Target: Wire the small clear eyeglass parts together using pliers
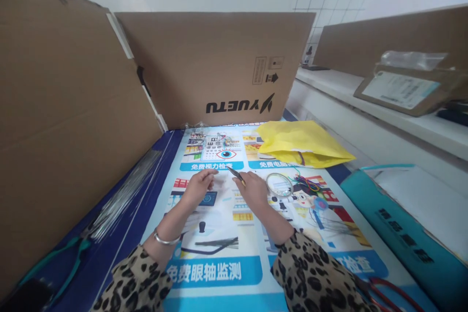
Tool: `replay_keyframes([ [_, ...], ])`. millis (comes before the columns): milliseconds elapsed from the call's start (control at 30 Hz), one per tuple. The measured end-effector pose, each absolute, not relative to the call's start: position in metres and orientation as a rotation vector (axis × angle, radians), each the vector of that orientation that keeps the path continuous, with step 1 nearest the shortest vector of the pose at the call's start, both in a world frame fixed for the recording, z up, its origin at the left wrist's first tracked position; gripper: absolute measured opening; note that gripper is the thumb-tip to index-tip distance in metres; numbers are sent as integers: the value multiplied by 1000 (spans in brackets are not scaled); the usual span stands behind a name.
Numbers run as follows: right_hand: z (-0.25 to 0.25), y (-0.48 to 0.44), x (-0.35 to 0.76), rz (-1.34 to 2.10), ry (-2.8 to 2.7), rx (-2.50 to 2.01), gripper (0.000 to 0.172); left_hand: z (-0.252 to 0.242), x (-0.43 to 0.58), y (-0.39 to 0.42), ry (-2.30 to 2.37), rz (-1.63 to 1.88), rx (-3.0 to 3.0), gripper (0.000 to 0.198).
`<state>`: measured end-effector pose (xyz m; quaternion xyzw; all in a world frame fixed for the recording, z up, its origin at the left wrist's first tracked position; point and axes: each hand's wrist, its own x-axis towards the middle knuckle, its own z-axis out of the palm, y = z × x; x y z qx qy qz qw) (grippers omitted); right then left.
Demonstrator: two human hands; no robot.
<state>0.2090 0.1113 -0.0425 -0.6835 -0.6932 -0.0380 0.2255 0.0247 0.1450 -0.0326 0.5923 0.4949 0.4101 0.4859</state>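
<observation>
My left hand point(200, 187) is closed in a pinch above the printed sheet point(219, 226). Whatever its fingertips hold is too small to make out. Just to its right, my right hand point(256, 191) grips a slim, dark pointed metal tool point(235, 173). The tool's tip points up and left, toward the left fingertips and apart from them. Beside the right hand lies a clear round ring-shaped roll point(280, 185). Thin coloured wires point(309, 183) are bunched a little farther right.
A yellow padded envelope point(303, 144) lies at the back right. On the left are thin metal wires point(126, 195) and green-handled pliers point(78, 248). Cardboard panels point(208, 58) stand behind and left. Red-handled scissors point(387, 295) and a teal box point(395, 234) are at right.
</observation>
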Motion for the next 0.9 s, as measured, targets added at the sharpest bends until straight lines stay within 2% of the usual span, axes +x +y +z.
replay_keyframes([
  [300,-50,110,204,-90,-1957,-1683,28,-35,30,122,1179,1102,1161,12],
  [433,-52,109,203,-112,-1988,-1646,29,-34,32,119,1152,1097,1112,13],
  [600,-53,108,202,-67,-1983,-1628,28,-31,33,115,1128,1105,1122,28],
  [900,-51,107,201,-55,-1942,-1591,29,-32,33,115,1084,1100,1134,28],
])
